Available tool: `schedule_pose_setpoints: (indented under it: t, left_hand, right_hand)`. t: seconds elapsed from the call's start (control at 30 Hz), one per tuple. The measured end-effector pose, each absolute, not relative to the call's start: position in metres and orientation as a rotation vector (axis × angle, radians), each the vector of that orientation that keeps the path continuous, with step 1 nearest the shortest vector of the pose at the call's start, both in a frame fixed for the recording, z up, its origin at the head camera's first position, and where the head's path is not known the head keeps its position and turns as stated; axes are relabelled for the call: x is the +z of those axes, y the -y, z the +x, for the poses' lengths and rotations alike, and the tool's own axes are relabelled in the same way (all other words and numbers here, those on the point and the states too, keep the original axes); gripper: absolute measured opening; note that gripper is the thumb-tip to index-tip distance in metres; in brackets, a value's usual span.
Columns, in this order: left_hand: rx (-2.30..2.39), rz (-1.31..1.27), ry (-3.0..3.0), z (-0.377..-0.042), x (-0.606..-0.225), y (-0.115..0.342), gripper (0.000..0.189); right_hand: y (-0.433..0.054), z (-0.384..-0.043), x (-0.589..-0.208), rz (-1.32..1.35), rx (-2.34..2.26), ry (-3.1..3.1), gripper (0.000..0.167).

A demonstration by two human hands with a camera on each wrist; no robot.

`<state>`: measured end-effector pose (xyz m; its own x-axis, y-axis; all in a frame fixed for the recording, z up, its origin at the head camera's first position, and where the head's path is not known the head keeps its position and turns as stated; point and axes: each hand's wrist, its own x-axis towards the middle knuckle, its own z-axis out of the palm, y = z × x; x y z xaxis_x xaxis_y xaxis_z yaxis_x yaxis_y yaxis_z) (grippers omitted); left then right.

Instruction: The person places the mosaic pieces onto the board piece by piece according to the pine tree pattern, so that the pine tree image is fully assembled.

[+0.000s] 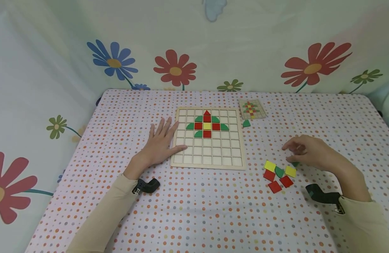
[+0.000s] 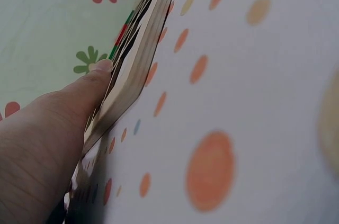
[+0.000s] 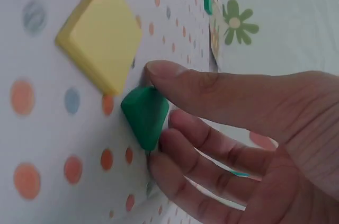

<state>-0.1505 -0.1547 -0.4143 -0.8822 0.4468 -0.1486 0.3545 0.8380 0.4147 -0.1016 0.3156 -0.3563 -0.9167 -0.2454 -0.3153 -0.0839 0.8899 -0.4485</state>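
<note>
My left hand (image 1: 159,146) lies with fingers spread at the left edge of a wooden grid board (image 1: 210,166), its thumb resting over the rim. On the board, red squares, a yellow square (image 1: 207,125), green quarter-round tiles and a red triangle (image 1: 207,112) form a tree-like pattern. My right hand (image 1: 308,151) is low over the table at the right, fingers loosely bent and apart from the thumb. A green quarter-round tile (image 3: 145,117) lies right at its thumb and fingertips in the right wrist view, and is partly hidden under the hand in the head view.
Left of the right hand lie loose tiles: yellow squares (image 1: 270,166), red squares (image 1: 274,187) and a green tile (image 1: 279,172). A pattern card (image 1: 261,115) lies beyond the board's right corner, with a single green tile (image 1: 246,123) below it. A flowered cloth (image 1: 257,42) hangs behind the dotted table.
</note>
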Motion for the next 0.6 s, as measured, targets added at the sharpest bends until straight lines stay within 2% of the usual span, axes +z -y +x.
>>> schedule_pose_setpoints:
  t: [0.3,0.6]
  left_hand:
    - [0.544,0.617,-2.779,-0.15,-0.415,0.153,0.097]
    - [0.541,0.604,-2.774,-0.15,-0.413,0.155,0.098]
  right_hand:
    - [-0.334,-0.096,-0.354,-0.107,-0.569,-2.672,0.041]
    - [-0.337,-0.104,-0.349,0.013,-0.563,-2.603,0.028]
